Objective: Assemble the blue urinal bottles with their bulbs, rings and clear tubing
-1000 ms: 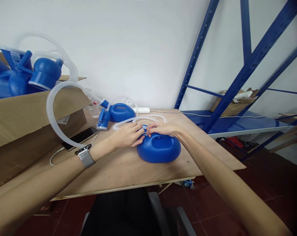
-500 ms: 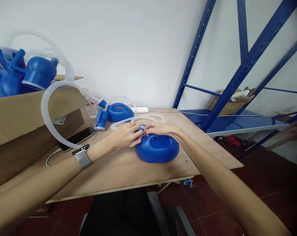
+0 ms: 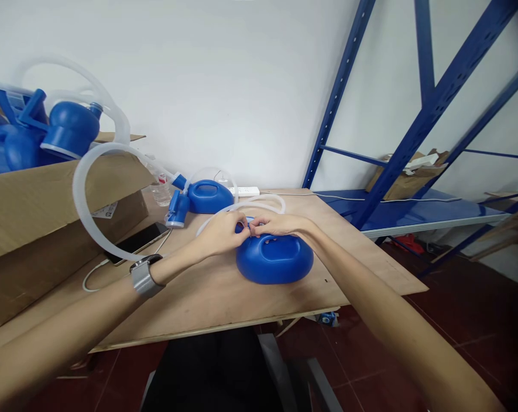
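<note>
A blue plastic bottle (image 3: 276,262) with a moulded handle opening lies on its side near the front of the wooden table. At its left upper end, my left hand (image 3: 225,232) pinches the blue neck end with thumb and bent fingers. From the right, my right hand (image 3: 276,224) reaches over the bottle, its fingertips closed at the same spot and almost touching the left thumb. A clear ribbed hose (image 3: 267,198) loops just behind the hands. The exact piece between the fingertips is mostly hidden.
On the left, a cardboard box (image 3: 57,191) holds several blue bottles and hoses. Behind my hands lie another blue bottle (image 3: 210,197) and a blue spout piece (image 3: 178,209). A phone (image 3: 139,241), a clear water bottle (image 3: 161,191) and a white power strip (image 3: 245,191) are nearby. Blue shelving (image 3: 340,86) stands right.
My left hand has shifted its grip at the bottle's neck, with the fingers now raised and more curled. The right hand and the bottle stay nearly in place.
</note>
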Action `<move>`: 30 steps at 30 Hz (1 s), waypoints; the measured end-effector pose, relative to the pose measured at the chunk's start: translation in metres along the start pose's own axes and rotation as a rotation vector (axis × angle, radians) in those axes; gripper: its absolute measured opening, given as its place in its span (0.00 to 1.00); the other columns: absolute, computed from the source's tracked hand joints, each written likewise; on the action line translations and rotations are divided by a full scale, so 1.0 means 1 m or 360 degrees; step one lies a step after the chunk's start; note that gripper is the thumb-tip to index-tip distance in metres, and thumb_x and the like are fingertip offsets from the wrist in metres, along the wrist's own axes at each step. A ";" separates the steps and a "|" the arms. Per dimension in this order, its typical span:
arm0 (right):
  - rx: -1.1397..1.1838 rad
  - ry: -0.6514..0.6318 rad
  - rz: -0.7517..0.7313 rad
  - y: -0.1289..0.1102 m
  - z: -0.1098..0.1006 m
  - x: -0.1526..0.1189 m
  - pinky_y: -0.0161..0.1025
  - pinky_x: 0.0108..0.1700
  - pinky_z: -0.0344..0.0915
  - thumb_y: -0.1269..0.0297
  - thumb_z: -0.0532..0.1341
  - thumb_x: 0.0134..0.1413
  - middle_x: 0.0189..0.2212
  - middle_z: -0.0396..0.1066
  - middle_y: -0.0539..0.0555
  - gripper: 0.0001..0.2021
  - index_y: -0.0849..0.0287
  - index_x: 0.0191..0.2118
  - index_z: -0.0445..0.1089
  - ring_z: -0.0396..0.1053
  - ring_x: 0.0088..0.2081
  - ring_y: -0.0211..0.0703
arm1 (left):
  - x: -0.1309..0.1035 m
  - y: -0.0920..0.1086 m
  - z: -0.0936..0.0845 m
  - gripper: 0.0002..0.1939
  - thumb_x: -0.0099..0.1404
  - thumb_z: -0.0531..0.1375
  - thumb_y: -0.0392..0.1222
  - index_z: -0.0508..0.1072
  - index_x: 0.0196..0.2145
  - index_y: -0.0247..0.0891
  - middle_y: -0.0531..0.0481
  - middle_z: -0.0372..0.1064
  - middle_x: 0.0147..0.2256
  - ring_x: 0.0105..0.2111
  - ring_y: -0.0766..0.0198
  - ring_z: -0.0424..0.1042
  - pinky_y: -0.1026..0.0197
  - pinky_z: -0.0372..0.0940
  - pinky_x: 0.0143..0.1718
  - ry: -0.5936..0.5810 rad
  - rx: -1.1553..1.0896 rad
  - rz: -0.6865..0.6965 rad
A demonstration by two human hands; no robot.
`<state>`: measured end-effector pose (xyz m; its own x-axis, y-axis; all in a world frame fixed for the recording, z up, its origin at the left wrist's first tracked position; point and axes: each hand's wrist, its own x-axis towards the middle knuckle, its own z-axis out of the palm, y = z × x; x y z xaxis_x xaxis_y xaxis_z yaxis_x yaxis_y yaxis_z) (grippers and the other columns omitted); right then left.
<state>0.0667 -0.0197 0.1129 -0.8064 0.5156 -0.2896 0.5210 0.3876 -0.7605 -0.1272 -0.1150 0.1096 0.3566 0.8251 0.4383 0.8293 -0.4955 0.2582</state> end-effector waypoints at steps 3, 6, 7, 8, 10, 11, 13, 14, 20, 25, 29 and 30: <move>-0.0013 -0.0019 0.0004 0.000 0.000 0.000 0.24 0.31 0.56 0.53 0.59 0.58 0.31 0.64 0.51 0.18 0.68 0.39 0.67 0.58 0.28 0.22 | 0.004 0.005 -0.005 0.10 0.65 0.59 0.46 0.76 0.33 0.36 0.49 0.77 0.32 0.29 0.60 0.73 0.61 0.58 0.28 -0.0083 -0.0066 -0.0137; 0.0016 -0.0012 0.0004 0.000 0.001 -0.001 0.25 0.31 0.58 0.51 0.59 0.58 0.32 0.64 0.51 0.19 0.67 0.40 0.66 0.60 0.29 0.23 | 0.007 0.008 -0.010 0.10 0.65 0.59 0.46 0.74 0.33 0.36 0.49 0.76 0.31 0.27 0.61 0.71 0.62 0.56 0.28 -0.0165 -0.0101 -0.0215; 0.0011 -0.0008 -0.0005 0.000 0.001 -0.001 0.25 0.31 0.59 0.51 0.59 0.58 0.32 0.64 0.51 0.20 0.67 0.40 0.66 0.60 0.29 0.23 | 0.008 0.008 -0.011 0.10 0.65 0.59 0.45 0.73 0.32 0.36 0.49 0.75 0.30 0.27 0.61 0.70 0.62 0.56 0.28 -0.0200 -0.0106 -0.0238; -0.0007 -0.0008 -0.0022 0.000 0.001 -0.001 0.25 0.32 0.59 0.51 0.59 0.58 0.32 0.64 0.51 0.20 0.67 0.40 0.66 0.59 0.29 0.23 | 0.009 0.008 -0.011 0.10 0.65 0.59 0.45 0.72 0.32 0.36 0.49 0.74 0.29 0.27 0.62 0.70 0.62 0.55 0.28 -0.0237 -0.0108 -0.0262; -0.0075 -0.0012 -0.0062 0.001 0.000 0.000 0.25 0.32 0.58 0.51 0.58 0.58 0.33 0.65 0.52 0.19 0.67 0.40 0.67 0.59 0.29 0.23 | 0.012 0.008 -0.012 0.10 0.65 0.59 0.45 0.71 0.30 0.36 0.49 0.73 0.28 0.28 0.61 0.69 0.62 0.55 0.29 -0.0304 -0.0106 -0.0309; -0.0119 -0.0018 -0.0078 0.001 -0.001 0.000 0.25 0.32 0.57 0.52 0.58 0.57 0.34 0.65 0.52 0.19 0.67 0.40 0.67 0.59 0.30 0.23 | 0.013 0.008 -0.011 0.11 0.65 0.58 0.44 0.70 0.29 0.36 0.49 0.73 0.28 0.28 0.61 0.69 0.62 0.55 0.29 -0.0331 -0.0102 -0.0328; -0.0187 -0.0022 -0.0105 0.002 -0.002 0.001 0.24 0.32 0.56 0.52 0.58 0.57 0.34 0.65 0.52 0.19 0.67 0.41 0.68 0.60 0.30 0.23 | 0.015 0.008 -0.011 0.11 0.65 0.58 0.45 0.69 0.28 0.36 0.49 0.72 0.29 0.29 0.61 0.69 0.62 0.54 0.30 -0.0376 -0.0094 -0.0353; -0.0196 -0.0020 -0.0113 0.003 -0.003 0.001 0.24 0.33 0.56 0.52 0.58 0.57 0.35 0.65 0.52 0.19 0.68 0.41 0.68 0.60 0.31 0.23 | 0.016 0.007 -0.011 0.11 0.65 0.58 0.45 0.68 0.28 0.36 0.49 0.71 0.29 0.29 0.61 0.68 0.62 0.54 0.31 -0.0393 -0.0089 -0.0360; -0.0103 -0.0026 -0.0105 0.002 0.000 -0.002 0.23 0.33 0.57 0.50 0.59 0.58 0.35 0.66 0.53 0.21 0.68 0.42 0.67 0.60 0.33 0.24 | 0.017 0.007 -0.013 0.12 0.64 0.57 0.46 0.66 0.28 0.36 0.49 0.69 0.30 0.31 0.62 0.65 0.61 0.53 0.34 -0.0470 -0.0085 -0.0386; -0.0044 0.0002 -0.0066 -0.003 0.003 -0.005 0.24 0.31 0.58 0.54 0.58 0.59 0.36 0.67 0.52 0.19 0.67 0.44 0.69 0.60 0.30 0.22 | 0.018 0.004 -0.015 0.11 0.64 0.55 0.47 0.67 0.30 0.36 0.50 0.67 0.31 0.31 0.63 0.64 0.61 0.54 0.34 -0.0534 -0.0147 -0.0435; -0.0117 0.0065 0.0061 -0.010 0.006 -0.004 0.24 0.30 0.57 0.56 0.58 0.60 0.32 0.66 0.51 0.17 0.68 0.43 0.70 0.59 0.27 0.22 | 0.019 0.001 -0.014 0.11 0.64 0.55 0.47 0.65 0.29 0.36 0.52 0.65 0.28 0.29 0.65 0.62 0.61 0.53 0.32 -0.0555 -0.0197 -0.0475; -0.0149 0.0097 0.0078 -0.012 0.006 -0.004 0.24 0.29 0.55 0.57 0.57 0.60 0.31 0.65 0.50 0.17 0.68 0.42 0.70 0.58 0.26 0.22 | 0.019 0.001 -0.014 0.11 0.64 0.56 0.47 0.64 0.29 0.37 0.53 0.64 0.28 0.29 0.65 0.62 0.61 0.53 0.32 -0.0537 -0.0201 -0.0484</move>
<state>0.0621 -0.0315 0.1197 -0.7621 0.5802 -0.2873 0.5857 0.4286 -0.6880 -0.1255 -0.1037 0.1298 0.2430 0.9696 0.0277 0.8664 -0.2297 0.4434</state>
